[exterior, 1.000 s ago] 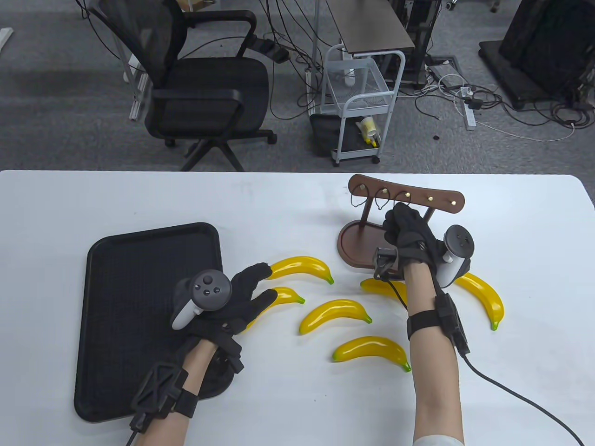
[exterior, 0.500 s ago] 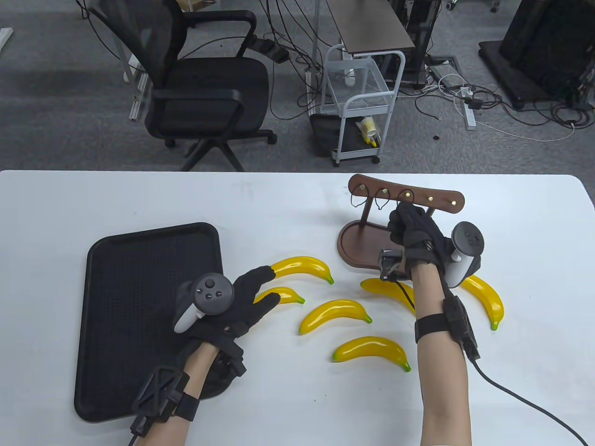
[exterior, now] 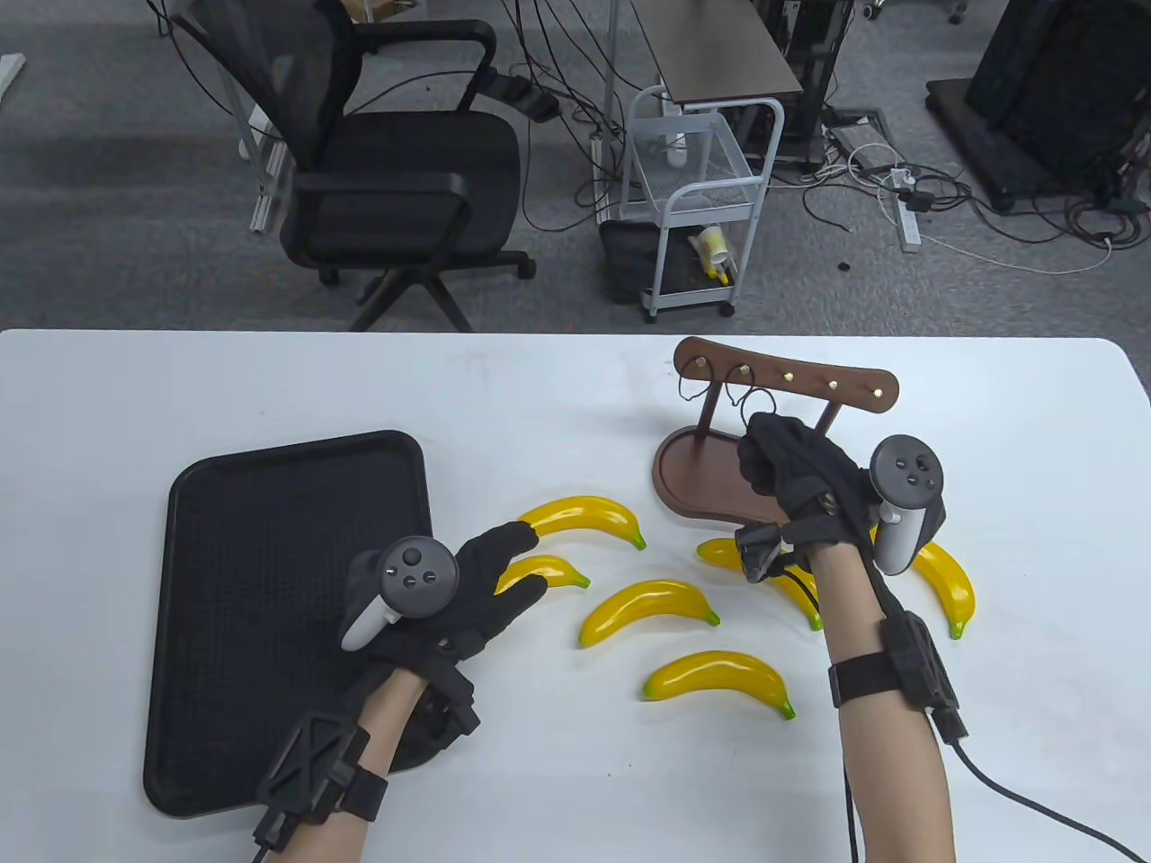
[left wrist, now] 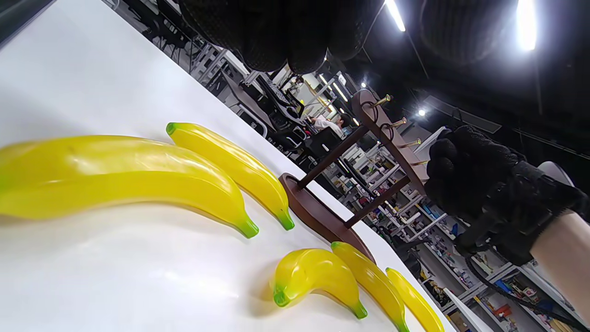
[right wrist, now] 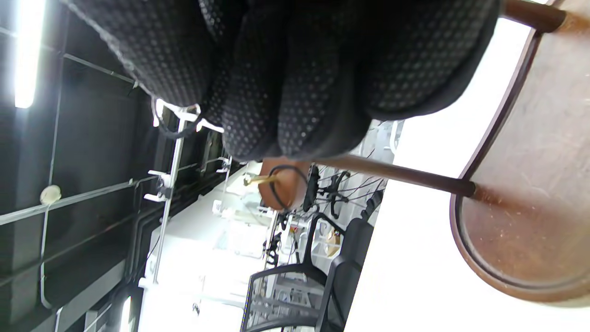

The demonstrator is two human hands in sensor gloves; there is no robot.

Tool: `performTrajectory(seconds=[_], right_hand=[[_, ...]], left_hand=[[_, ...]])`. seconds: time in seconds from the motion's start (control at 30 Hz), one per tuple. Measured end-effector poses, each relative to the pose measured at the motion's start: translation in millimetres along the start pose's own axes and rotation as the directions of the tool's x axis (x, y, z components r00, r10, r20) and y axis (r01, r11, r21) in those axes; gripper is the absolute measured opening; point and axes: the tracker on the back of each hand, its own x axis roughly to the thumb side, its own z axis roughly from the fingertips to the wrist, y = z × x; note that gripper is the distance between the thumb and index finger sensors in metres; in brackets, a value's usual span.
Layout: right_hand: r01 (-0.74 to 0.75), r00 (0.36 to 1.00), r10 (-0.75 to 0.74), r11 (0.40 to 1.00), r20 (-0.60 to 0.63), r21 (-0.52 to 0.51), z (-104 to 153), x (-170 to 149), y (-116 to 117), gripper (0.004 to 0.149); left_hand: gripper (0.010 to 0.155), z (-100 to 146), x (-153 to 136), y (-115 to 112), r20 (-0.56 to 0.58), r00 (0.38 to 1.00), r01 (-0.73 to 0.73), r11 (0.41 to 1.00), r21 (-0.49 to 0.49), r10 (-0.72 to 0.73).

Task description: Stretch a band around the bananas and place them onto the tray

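Pulled back from the rack (exterior: 785, 376), the right hand (exterior: 796, 467) pinches a freed band (exterior: 760, 402). Left hand (exterior: 468, 584), grip relaxed and empty, rests on two bananas (exterior: 584, 517); stretching comes next.

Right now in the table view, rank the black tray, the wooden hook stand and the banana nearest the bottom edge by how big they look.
1. Black tray, clearly largest.
2. Wooden hook stand, partly hidden by the right hand.
3. Banana nearest the bottom edge, smallest.

Six yellow bananas (exterior: 649, 610) beside black tray (exterior: 270, 503)
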Motion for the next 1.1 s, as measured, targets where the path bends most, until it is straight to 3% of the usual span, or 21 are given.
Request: performTrajectory(seconds=[0.5,0.83,1.1], right_hand=[[-0.088,0.984,0.044,0.963,0.176,0.253,48.1,0.9,40.6,0.035],[-0.239,0.95,0.117,0.87,0.29,0.431,67.9,5.1,80.6,0.034],[-0.264,0.945,0.105,0.803,0.309,0.535,78.5,3.4,104.7,0.034]], left_hand=[[0.073,0.9,6.8,-3.1,0.025,0.999,0.023,1.0,-0.008,-0.023],[0.073,1.5,8.2,-2.8,0.028,0.999,0.04,0.999,-0.002,-0.04],[0.073,3.1,8.2,-1.9,0.026,0.999,0.044,0.999,0.017,-0.044]])
